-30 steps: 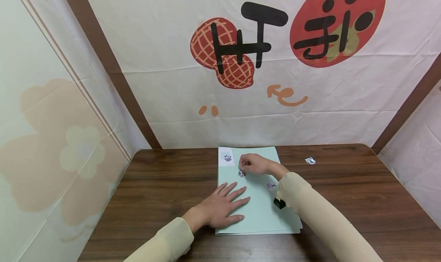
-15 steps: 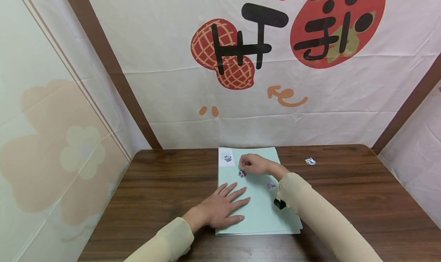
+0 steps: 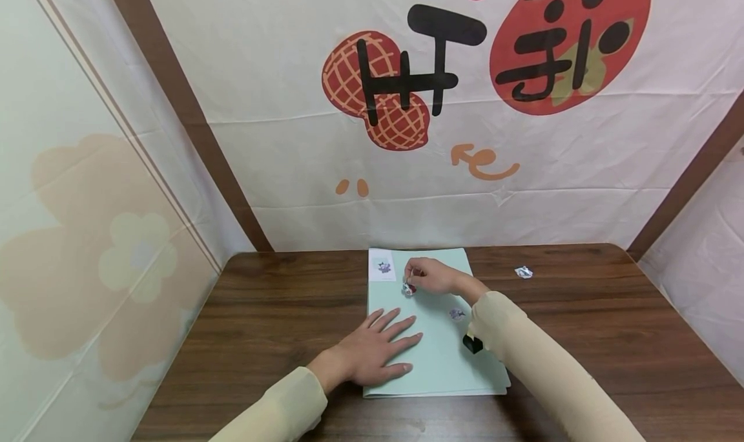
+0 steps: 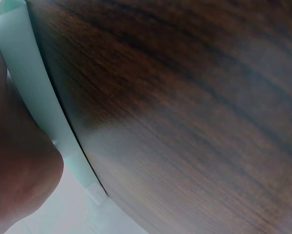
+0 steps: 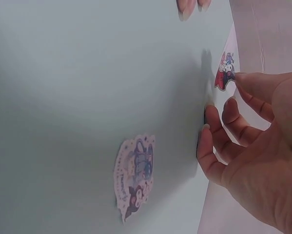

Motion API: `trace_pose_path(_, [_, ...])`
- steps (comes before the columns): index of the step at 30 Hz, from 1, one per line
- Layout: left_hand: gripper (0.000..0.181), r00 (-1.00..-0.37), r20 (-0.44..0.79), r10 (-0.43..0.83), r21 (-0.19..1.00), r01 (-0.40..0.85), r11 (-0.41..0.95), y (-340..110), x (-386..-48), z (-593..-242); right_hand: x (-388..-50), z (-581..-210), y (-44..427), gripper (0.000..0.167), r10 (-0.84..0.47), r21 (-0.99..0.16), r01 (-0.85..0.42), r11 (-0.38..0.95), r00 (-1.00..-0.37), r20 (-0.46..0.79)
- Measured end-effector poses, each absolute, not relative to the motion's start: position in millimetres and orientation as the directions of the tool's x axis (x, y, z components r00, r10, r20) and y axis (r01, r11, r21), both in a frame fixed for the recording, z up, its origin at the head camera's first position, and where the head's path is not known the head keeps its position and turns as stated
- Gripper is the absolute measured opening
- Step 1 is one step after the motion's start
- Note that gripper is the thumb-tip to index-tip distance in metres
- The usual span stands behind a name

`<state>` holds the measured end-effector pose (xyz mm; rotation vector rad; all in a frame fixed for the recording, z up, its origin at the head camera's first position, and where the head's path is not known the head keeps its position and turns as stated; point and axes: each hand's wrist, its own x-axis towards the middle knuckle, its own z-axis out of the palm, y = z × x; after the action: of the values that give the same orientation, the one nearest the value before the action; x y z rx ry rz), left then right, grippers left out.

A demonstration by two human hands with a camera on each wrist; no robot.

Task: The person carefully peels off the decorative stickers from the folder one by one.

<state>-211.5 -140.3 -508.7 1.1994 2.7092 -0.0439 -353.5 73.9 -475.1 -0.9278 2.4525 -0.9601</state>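
My left hand (image 3: 374, 351) rests palm down with spread fingers on a stack of pale green sheets or a folder (image 3: 442, 380), near its left edge. Above the same surface, my right hand (image 3: 433, 277) pinches a small cartoon sticker (image 5: 225, 72) between thumb and forefinger. Its other fingers are bent, with some tips at the green surface in the right wrist view. A purple cartoon sticker (image 3: 456, 314) lies on the green sheet near my right cuff. At the sheet's far left corner is a white card (image 3: 382, 265) with a purple cartoon figure.
Another shiny sticker (image 3: 524, 272) lies on the dark wooden table (image 3: 279, 313), right of the green sheets. A printed cloth (image 3: 279, 151) hangs behind the table's far edge. A small black device (image 3: 473, 344) sits at my right cuff.
The pinched sticker has tilted and risen very slightly, with my right fingers shifting a little. My left hand has stayed in place.
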Motion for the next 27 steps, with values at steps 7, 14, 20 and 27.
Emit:
trace_pose_path(7, [0.064,-0.658,-0.175,0.732,0.051,0.737,0.674,-141.0,-211.9,-509.1,-354.1,-475.7,74.5,0.012,-0.691,-0.695,-0.463,0.55,-0.72,-0.068])
trace_pose_path(14, [0.064,-0.658,-0.173,0.733,0.055,0.736,0.674,-141.1,-212.8,-508.6,-355.3,-476.8,75.7,0.012,-0.69,-0.697,-0.465,0.546,-0.721,-0.059])
trace_pose_path(20, [0.064,-0.655,-0.168,0.737,0.047,0.741,0.67,-140.4,-211.8,-509.6,-353.8,-475.0,79.3,0.01,-0.686,-0.709,-0.438,0.553,-0.722,-0.09])
trace_pose_path(27, [0.064,-0.655,-0.155,0.739,0.043,0.743,0.668,-140.8,-211.7,-510.7,-348.4,-462.9,83.7,0.011,-0.686,-0.704,-0.439,0.559,-0.721,-0.095])
